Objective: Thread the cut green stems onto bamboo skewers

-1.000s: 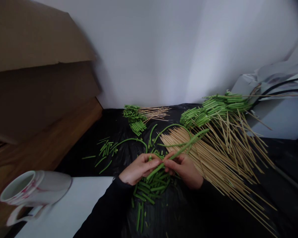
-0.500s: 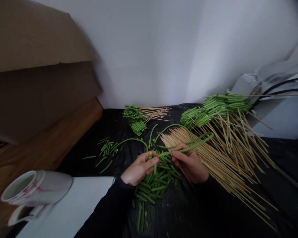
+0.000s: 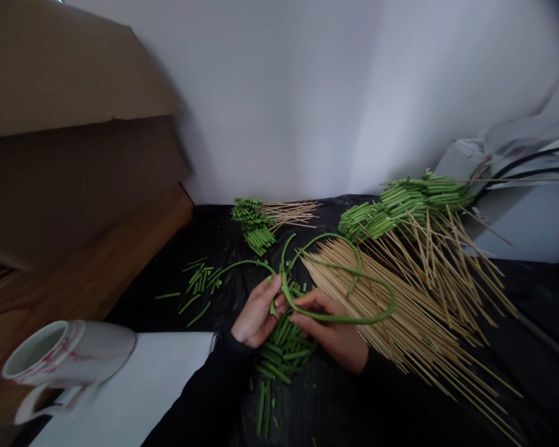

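Between my hands is a long curled garlic scape (image 3: pixel 372 318), its loop swinging out over the bamboo skewers (image 3: pixel 410 335). My left hand (image 3: pixel 257 315) pinches it near one end, and a short green piece also shows at those fingers. Thumb and fingers of my right hand (image 3: pixel 335 330) close on the same scape just to the right. Below both hands lies a pile of cut scape pieces (image 3: pixel 279 360). Another long scape (image 3: pixel 330 235) curves on the black plastic sheet (image 3: pixel 149 313) behind them.
Skewered scapes lie in a small bundle (image 3: pixel 256 226) by the wall and a larger heap (image 3: pixel 405 205) at right. Short offcuts (image 3: pixel 200 279) are scattered at left. A white mug (image 3: pixel 84 354) stands on a white surface (image 3: pixel 158 366); a cardboard box (image 3: pixel 74 81) is behind.
My right hand has moved down and left, closer to my left hand. The scape's loop has dropped lower, and its part by my left hand now bends upward.
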Tool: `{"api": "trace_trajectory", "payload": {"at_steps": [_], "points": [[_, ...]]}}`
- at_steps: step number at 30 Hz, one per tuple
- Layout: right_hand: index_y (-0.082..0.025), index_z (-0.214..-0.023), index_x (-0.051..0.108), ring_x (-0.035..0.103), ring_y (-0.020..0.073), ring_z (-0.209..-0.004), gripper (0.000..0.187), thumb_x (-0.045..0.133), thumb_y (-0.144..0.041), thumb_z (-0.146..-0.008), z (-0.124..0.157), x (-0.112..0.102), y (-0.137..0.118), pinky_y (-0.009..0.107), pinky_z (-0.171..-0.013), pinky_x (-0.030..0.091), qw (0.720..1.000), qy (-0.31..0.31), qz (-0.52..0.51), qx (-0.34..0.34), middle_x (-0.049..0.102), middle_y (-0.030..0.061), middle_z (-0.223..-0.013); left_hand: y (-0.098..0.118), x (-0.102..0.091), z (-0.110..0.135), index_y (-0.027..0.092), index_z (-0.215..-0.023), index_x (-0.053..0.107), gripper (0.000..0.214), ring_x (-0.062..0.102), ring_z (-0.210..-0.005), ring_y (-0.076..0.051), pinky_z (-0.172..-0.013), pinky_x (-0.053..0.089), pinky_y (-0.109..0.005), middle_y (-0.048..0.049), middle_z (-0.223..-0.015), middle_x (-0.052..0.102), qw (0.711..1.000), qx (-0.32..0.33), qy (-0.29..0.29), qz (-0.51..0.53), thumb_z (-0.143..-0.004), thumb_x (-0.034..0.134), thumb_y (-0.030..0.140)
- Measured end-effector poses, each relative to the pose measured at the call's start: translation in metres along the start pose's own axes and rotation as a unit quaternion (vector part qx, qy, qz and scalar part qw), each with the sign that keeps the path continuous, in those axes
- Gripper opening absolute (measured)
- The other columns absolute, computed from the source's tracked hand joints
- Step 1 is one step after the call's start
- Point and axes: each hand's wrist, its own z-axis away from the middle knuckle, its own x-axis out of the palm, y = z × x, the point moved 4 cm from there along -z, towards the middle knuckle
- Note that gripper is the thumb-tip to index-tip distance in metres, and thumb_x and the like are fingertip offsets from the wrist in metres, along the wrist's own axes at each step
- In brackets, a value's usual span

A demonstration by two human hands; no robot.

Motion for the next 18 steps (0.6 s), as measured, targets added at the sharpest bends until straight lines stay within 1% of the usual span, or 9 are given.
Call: {"api": "trace_trajectory", "payload": {"at_steps": [3,5,6,9,11,13,15,16,18], "points": [[-0.022,-0.089,0.064,0.057,0.0116,-0.059,0.022,0.072,-0.039,-0.076,-0.002,-0.008,0.002,0.025,-0.055,0.044,0.999,0.029,-0.014,0.025,0.066,-0.0019,-0.072,0.001,-0.001,-0.001,0.016,-0.072,0.047,0.029,0.031,-0.044,-0.004,-0.044,0.029,-0.015,0.0081,-0.053,0.036,0.999,-0.016,-0.007,0.051,-0.084,0.068,0.031],[-0.022,-0.089,0.064,0.056,0.0111,-0.056,0.026,0.071,-0.043,-0.076,-0.004,-0.017,0.003,0.024,-0.051,0.040,0.997,0.050,-0.030,0.053,0.067,-0.0006,-0.071,0.002,-0.002,-0.002,0.015,-0.074,0.048,0.025,0.030,-0.043,-0.003,-0.041,0.028,-0.014,0.0073,-0.058,0.036,0.992,-0.043,-0.022,0.114,-0.086,0.065,0.027],[-0.021,-0.089,0.064,0.055,0.0107,-0.055,0.027,0.072,-0.044,-0.075,-0.005,-0.022,0.003,0.023,-0.049,0.039,0.996,0.062,-0.039,0.057,0.067,-0.0005,-0.069,0.003,-0.002,-0.002,0.015,-0.075,0.048,0.022,0.031,-0.043,-0.003,-0.040,0.028,-0.014,0.0065,-0.061,0.037,0.986,-0.061,-0.029,0.150,-0.088,0.062,0.026],[-0.020,-0.085,0.064,0.053,0.0096,-0.052,0.030,0.073,-0.046,-0.074,-0.008,-0.030,0.001,0.022,-0.048,0.037,0.993,0.077,-0.070,0.049,0.065,-0.0013,-0.064,0.009,-0.006,-0.004,0.015,-0.077,0.048,0.019,0.039,-0.048,-0.004,-0.044,0.037,-0.015,0.0039,-0.066,0.039,0.967,-0.095,-0.045,0.233,-0.093,0.051,0.023],[-0.019,-0.081,0.064,0.052,0.0092,-0.051,0.031,0.073,-0.047,-0.073,-0.009,-0.030,0.001,0.022,-0.048,0.037,0.992,0.072,-0.085,0.052,0.064,-0.0014,-0.062,0.013,-0.010,-0.005,0.015,-0.077,0.048,0.019,0.044,-0.053,-0.006,-0.048,0.041,-0.015,0.0021,-0.068,0.040,0.961,-0.109,-0.041,0.250,-0.094,0.045,0.022],[-0.019,-0.079,0.064,0.052,0.0092,-0.050,0.032,0.073,-0.048,-0.073,-0.010,-0.028,0.002,0.022,-0.047,0.037,0.992,0.070,-0.089,0.062,0.064,-0.0015,-0.060,0.013,-0.012,-0.004,0.013,-0.080,0.051,0.015,0.045,-0.055,-0.006,-0.044,0.038,-0.012,0.0004,-0.070,0.042,0.961,-0.132,-0.037,0.239,-0.092,0.045,0.019],[-0.019,-0.078,0.063,0.051,0.0093,-0.048,0.033,0.074,-0.049,-0.071,-0.010,-0.028,0.003,0.023,-0.047,0.037,0.991,0.074,-0.084,0.067,0.063,-0.0023,-0.057,0.010,-0.011,-0.003,0.012,-0.084,0.055,0.010,0.041,-0.050,-0.005,-0.037,0.027,-0.009,0.0006,-0.069,0.043,0.969,-0.147,-0.044,0.196,-0.089,0.048,0.018],[-0.019,-0.077,0.063,0.051,0.0093,-0.047,0.033,0.074,-0.049,-0.071,-0.010,-0.028,0.003,0.023,-0.046,0.037,0.992,0.075,-0.081,0.068,0.062,-0.0028,-0.055,0.008,-0.010,-0.002,0.012,-0.086,0.057,0.009,0.036,-0.047,-0.003,-0.034,0.021,-0.009,0.0016,-0.068,0.043,0.976,-0.142,-0.051,0.158,-0.088,0.051,0.019],[-0.019,-0.075,0.062,0.050,0.0093,-0.046,0.034,0.074,-0.050,-0.069,-0.010,-0.028,0.002,0.023,-0.046,0.038,0.992,0.075,-0.070,0.069,0.061,-0.0035,-0.053,0.005,-0.006,0.000,0.013,-0.087,0.060,0.013,0.025,-0.041,-0.002,-0.033,0.013,-0.012,0.0045,-0.062,0.041,0.991,-0.108,-0.063,0.047,-0.087,0.058,0.025]]}}
